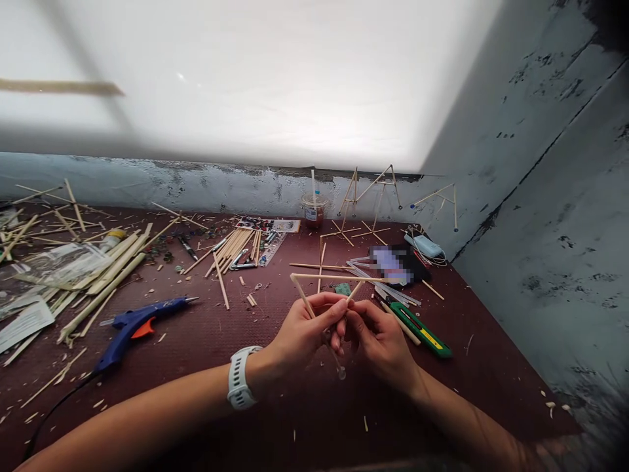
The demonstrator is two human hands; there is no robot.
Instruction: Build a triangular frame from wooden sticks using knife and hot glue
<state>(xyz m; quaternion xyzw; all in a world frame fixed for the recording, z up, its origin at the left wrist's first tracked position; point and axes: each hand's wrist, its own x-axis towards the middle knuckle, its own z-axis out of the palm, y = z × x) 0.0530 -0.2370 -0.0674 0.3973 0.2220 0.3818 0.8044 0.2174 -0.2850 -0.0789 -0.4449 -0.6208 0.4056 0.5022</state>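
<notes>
A stick frame (339, 278) is gripped between the closed fingers of the left hand (302, 331) and the fingers of the right hand (388, 347), which are pinched together at the joint; it is held above the counter (216, 419). A clear blob is seen at its lower end, below the fingers. A pale watch (240, 378) is worn on the left wrist.

Print on the label of the lidded cup (314, 213), beyond the fingers, is too small to be read. Lettering on the blue glue gun (140, 321), left of the fingers, and on the white paper slip (24, 324), farther left, cannot be made out. The phone screen (390, 264), beyond and right, is pixelated.

Just right of the fingers, a green cutter (421, 330) is laid out, with clear glue sticks (405, 296) beyond it. The view of the counter beyond is crossed by the held frame. Loose sticks (238, 246) are piled beyond and left; split strips (118, 265) are heaped farther left. Standing frames (378, 185) are placed beyond the fingers, near the wall (555, 262).

The dark red counter is littered with shavings. The wall is marked by flaking paint and a crack; above, a white panel (275, 85) is brightly lit.
</notes>
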